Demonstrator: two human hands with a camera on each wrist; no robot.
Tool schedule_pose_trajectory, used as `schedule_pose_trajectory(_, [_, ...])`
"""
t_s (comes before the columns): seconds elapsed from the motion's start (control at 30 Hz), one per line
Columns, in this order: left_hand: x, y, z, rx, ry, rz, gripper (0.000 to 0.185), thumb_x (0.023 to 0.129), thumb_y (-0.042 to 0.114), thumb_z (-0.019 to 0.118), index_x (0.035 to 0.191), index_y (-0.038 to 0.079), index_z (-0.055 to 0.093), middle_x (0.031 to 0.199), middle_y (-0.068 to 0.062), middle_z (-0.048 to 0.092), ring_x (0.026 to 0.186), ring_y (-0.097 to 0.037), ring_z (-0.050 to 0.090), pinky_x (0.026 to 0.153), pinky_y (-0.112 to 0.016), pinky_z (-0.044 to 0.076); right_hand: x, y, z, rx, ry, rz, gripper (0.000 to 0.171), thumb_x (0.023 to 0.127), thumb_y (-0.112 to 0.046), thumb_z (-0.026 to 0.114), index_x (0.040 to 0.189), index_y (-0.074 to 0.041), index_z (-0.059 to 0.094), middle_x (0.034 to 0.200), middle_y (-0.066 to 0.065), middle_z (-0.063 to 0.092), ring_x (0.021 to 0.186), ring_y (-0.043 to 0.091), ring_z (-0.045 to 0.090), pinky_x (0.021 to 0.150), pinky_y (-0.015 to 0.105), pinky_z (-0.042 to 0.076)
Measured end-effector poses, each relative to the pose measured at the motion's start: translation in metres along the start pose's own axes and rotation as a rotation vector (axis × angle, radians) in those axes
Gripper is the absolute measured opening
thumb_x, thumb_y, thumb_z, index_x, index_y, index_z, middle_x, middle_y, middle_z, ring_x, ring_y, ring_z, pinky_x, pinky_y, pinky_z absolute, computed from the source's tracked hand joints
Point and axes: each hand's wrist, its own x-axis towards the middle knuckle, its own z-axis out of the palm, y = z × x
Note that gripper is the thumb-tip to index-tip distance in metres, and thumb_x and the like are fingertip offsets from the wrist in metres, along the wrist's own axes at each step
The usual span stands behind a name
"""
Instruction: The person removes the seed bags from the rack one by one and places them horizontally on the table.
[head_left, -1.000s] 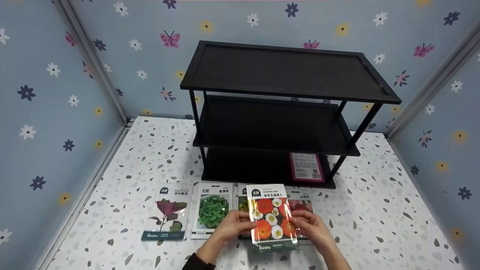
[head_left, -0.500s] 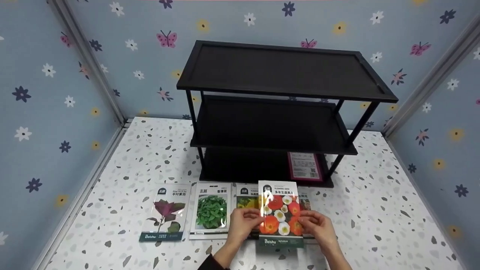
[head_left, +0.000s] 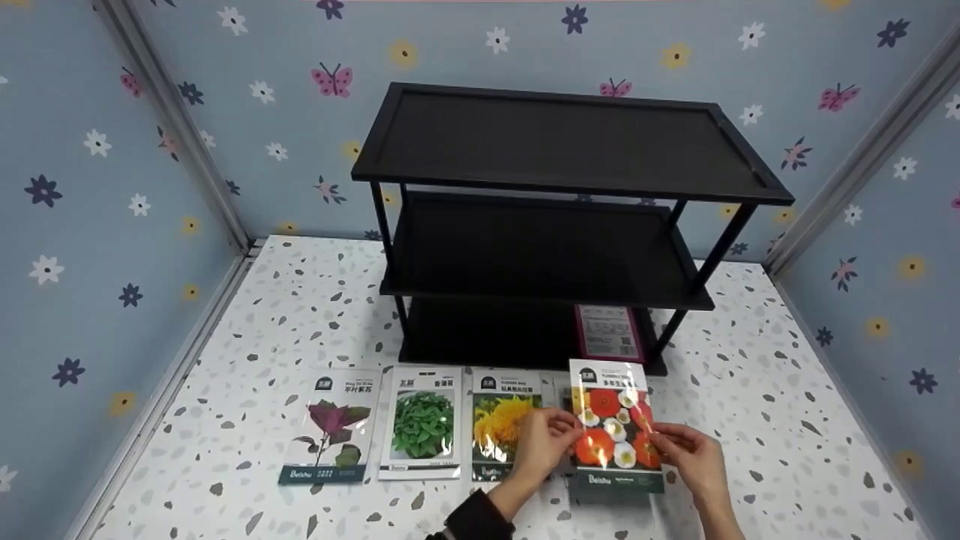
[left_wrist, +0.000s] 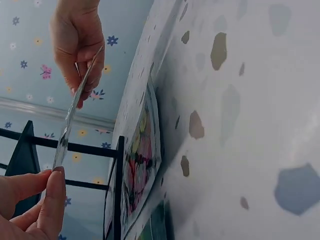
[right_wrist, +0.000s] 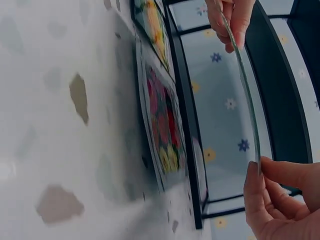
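Note:
A seed packet [head_left: 613, 424] printed with red and white flowers is held just above the table. My left hand [head_left: 564, 433] pinches its left edge and my right hand [head_left: 663, 441] pinches its right edge. The left wrist view shows the packet [left_wrist: 69, 120] edge-on between my left hand [left_wrist: 47, 197] below and my right hand [left_wrist: 80, 75] above. It appears edge-on too in the right wrist view [right_wrist: 245, 85], between the right hand [right_wrist: 260, 172] and the left hand [right_wrist: 231, 30]. Another flower packet [right_wrist: 162, 125] lies flat on the table under it, mostly hidden from the head camera.
Three packets lie in a row on the speckled table [head_left: 300, 300]: purple leaf [head_left: 334, 427], green leaf [head_left: 424, 424], yellow flower [head_left: 501, 427]. A black three-tier shelf [head_left: 562, 142] stands behind, with a pink-edged packet [head_left: 609, 334] on its bottom tier. Flowered walls close in three sides.
Both hands have carried the red-and-white flower packet to the right, uncovering the yellow flower packet and covering the one at the row's right end.

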Motion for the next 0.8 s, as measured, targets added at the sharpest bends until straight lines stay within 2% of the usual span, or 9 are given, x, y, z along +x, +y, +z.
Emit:
schedule_pose_trajectory(0.03, [0.002,0.001,0.005,-0.006,-0.016,0.003,0.01,0.072,-0.004,0.068,0.081,-0.004,0.063,0.065,-0.004,0.061,0.051,-0.017,0.058,0.048,-0.03,0.052,0.003,0.004,-0.005,-0.039,0.021,-0.005,0.028,0.077,-0.02,0.07,0.099,-0.003,0.065,0.085,0.009,0.066,0.067,0.014,0.063,0.046,0.019,0.047])
schedule_pose_trajectory(0.1, [0.005,0.003,0.015,0.007,-0.037,0.008,0.008,0.072,-0.005,0.067,0.08,-0.005,0.064,0.063,-0.004,0.06,0.049,-0.017,0.058,0.047,-0.027,0.051,0.02,0.028,-0.012,-0.171,0.125,0.023,0.032,0.075,-0.023,0.071,0.1,-0.004,0.065,0.087,0.009,0.065,0.07,0.014,0.062,0.054,0.023,0.052])
schedule_pose_trajectory(0.2, [0.011,0.006,0.03,0.029,-0.07,0.002,0.006,0.073,-0.007,0.066,0.078,-0.005,0.063,0.061,-0.005,0.06,0.046,-0.015,0.057,0.043,-0.022,0.049,0.029,0.04,-0.025,-0.285,0.164,0.016,0.027,0.079,-0.02,0.068,0.1,-0.005,0.065,0.089,0.01,0.065,0.071,0.014,0.062,0.056,0.025,0.052])
schedule_pose_trajectory(0.3, [0.017,0.009,0.043,0.066,-0.091,-0.015,0.005,0.073,-0.007,0.066,0.076,-0.005,0.063,0.06,-0.006,0.06,0.044,-0.014,0.056,0.041,-0.019,0.046,0.037,0.043,-0.039,-0.351,0.173,0.02,0.024,0.081,-0.017,0.065,0.101,-0.004,0.065,0.091,0.012,0.064,0.074,0.016,0.062,0.057,0.027,0.053])
schedule_pose_trajectory(0.37, [0.021,0.011,0.052,0.087,-0.097,-0.047,0.005,0.073,-0.007,0.066,0.076,-0.004,0.064,0.059,-0.005,0.06,0.045,-0.014,0.056,0.041,-0.019,0.047,0.036,0.032,-0.046,-0.382,0.162,0.029,0.023,0.082,-0.015,0.064,0.101,-0.003,0.064,0.089,0.012,0.064,0.072,0.014,0.061,0.053,0.025,0.052])
schedule_pose_trajectory(0.53, [0.03,0.007,0.07,0.089,-0.138,-0.126,0.005,0.074,-0.008,0.065,0.077,-0.005,0.064,0.059,-0.008,0.061,0.05,-0.022,0.06,0.043,-0.022,0.048,0.008,-0.031,-0.055,-0.445,0.134,0.08,0.023,0.083,-0.008,0.06,0.101,0.006,0.062,0.084,0.014,0.063,0.068,0.015,0.057,0.051,0.024,0.048])
schedule_pose_trajectory(0.6, [0.033,0.005,0.076,0.089,-0.152,-0.154,0.004,0.074,-0.008,0.064,0.078,-0.006,0.065,0.058,-0.009,0.062,0.051,-0.024,0.061,0.041,-0.021,0.047,-0.001,-0.049,-0.056,-0.471,0.132,0.084,0.024,0.082,-0.007,0.059,0.101,0.008,0.061,0.082,0.016,0.062,0.071,0.02,0.056,0.054,0.025,0.045])
schedule_pose_trajectory(0.67, [0.036,0.002,0.082,0.108,-0.149,-0.195,0.004,0.072,-0.007,0.065,0.075,-0.004,0.066,0.056,-0.009,0.061,0.05,-0.024,0.061,0.041,-0.021,0.048,-0.003,-0.054,-0.057,-0.508,0.145,0.059,0.023,0.082,-0.006,0.059,0.099,0.008,0.062,0.08,0.015,0.063,0.072,0.023,0.055,0.056,0.025,0.041])
schedule_pose_trajectory(0.8, [0.04,0.0,0.092,0.168,-0.13,-0.3,0.007,0.069,-0.003,0.07,0.069,0.0,0.064,0.054,-0.005,0.058,0.049,-0.022,0.061,0.044,-0.025,0.05,0.0,-0.048,-0.059,-0.533,0.154,0.047,0.022,0.082,-0.005,0.059,0.098,0.009,0.062,0.08,0.017,0.062,0.075,0.027,0.054,0.058,0.027,0.037])
